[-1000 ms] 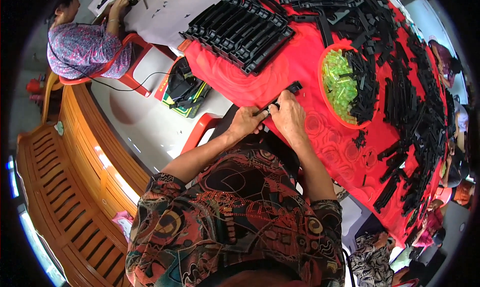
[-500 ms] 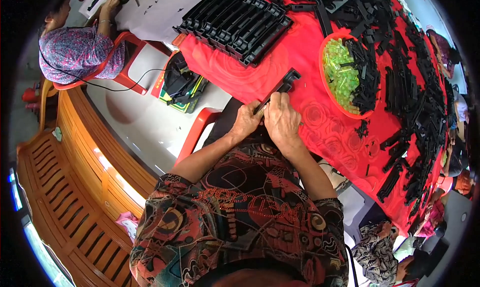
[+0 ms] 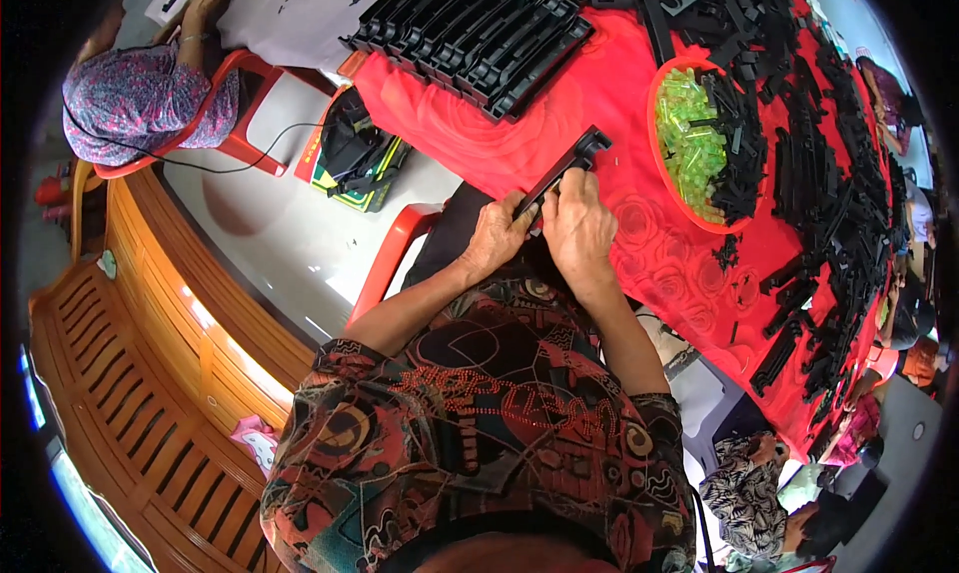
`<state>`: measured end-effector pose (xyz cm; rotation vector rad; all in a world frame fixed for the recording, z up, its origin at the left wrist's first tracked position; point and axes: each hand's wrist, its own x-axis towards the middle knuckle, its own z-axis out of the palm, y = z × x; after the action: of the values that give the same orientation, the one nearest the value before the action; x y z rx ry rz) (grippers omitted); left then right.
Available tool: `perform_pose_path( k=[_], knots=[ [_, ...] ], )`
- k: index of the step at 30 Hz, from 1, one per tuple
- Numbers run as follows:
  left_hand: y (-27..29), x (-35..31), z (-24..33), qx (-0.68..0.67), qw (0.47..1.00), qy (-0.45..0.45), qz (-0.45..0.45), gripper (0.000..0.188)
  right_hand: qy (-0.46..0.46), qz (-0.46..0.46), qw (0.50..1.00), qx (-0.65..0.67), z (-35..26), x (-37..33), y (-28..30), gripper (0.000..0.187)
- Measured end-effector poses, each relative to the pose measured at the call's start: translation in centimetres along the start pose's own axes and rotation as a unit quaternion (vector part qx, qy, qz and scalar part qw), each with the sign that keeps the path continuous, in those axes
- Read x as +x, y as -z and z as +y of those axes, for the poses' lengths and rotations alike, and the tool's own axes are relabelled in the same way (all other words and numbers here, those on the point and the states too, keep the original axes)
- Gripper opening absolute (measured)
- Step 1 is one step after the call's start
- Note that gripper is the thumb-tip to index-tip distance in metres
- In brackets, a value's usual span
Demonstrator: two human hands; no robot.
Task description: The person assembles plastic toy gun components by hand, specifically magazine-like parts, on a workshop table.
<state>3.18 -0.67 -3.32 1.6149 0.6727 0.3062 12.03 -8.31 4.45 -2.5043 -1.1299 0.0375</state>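
A long black plastic part (image 3: 564, 165) slants up and to the right in front of me, over the edge of the red-covered table (image 3: 479, 143). My left hand (image 3: 498, 235) is closed round its near end. Close beside it, my right hand (image 3: 579, 221) is closed on the same part, higher up, with its fingers curled against it; whether those fingers also pinch something small is hidden. The part's hooked far end sticks out beyond the right hand. To the right stands a red-rimmed bowl (image 3: 655, 123) holding yellow-green translucent pieces (image 3: 689, 133) and small black pieces (image 3: 737, 148).
Long black parts (image 3: 470, 38) lie in a row at the far side. Many loose black pieces (image 3: 814, 193) cover the table's right side. A person (image 3: 150, 103) sits at a white table far left. A wooden bench (image 3: 150, 393), a red chair (image 3: 395, 253) and a box (image 3: 350, 158) are at left.
The black part and both hands have shifted slightly right in the picture. My right hand's fingers have moved a little up along the part. Both hands still hold it.
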Motion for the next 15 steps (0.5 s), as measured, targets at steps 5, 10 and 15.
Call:
perform_pose_path(
  k=[5, 10, 15],
  knots=[
    [-0.1, -0.2, -0.2, -0.006, 1.0, 0.003, -0.021, 0.02, -0.017, -0.046, 0.998, 0.032, 0.1, 1.1, 0.5, 0.027],
    [-0.2, -0.3, 0.2, 0.016, 1.0, 0.01, -0.006, 0.021, 0.017, -0.063, 0.997, 0.039, 0.9, 2.0, 0.7, 0.025],
    [-0.2, -0.2, 0.7, -0.021, 0.999, 0.042, -0.006, 0.024, 0.047, -0.048, 0.995, 0.068, 1.3, 2.3, 0.6, 0.022]
  ],
)
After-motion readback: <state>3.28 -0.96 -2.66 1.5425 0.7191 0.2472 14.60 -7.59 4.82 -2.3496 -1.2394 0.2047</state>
